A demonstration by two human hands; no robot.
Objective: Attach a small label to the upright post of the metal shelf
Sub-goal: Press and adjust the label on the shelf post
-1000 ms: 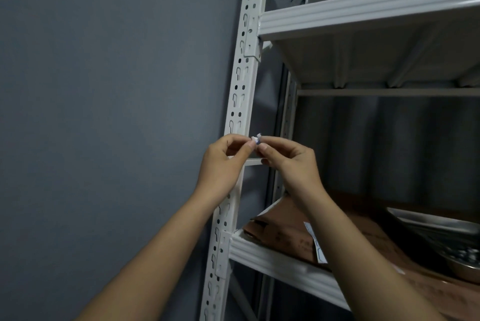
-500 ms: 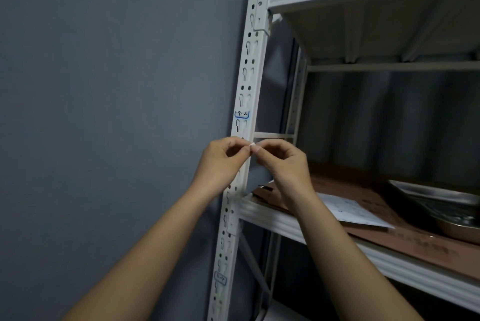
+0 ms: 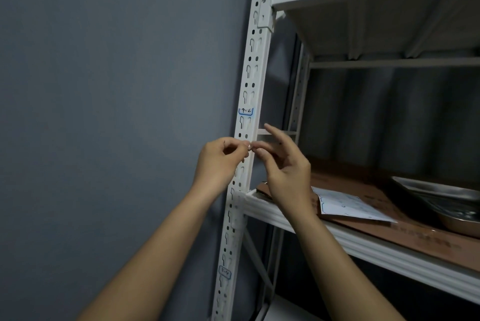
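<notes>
A: Where's the label?

B: The tiny white scrap of label [image 3: 248, 148] is pinched in your left hand [image 3: 218, 162], right in front of the white slotted steel post [image 3: 250, 81]. Your right hand [image 3: 284, 167] has just let go; half a second ago it pinched too, now its fingers are spread and hold nothing.

A: Meaning?

B: Probably the backing is off. Press it on below the blue-edged label [image 3: 246, 111] already stuck there. The sheet of paper labels [image 3: 348, 206] lies on the shelf.
</notes>
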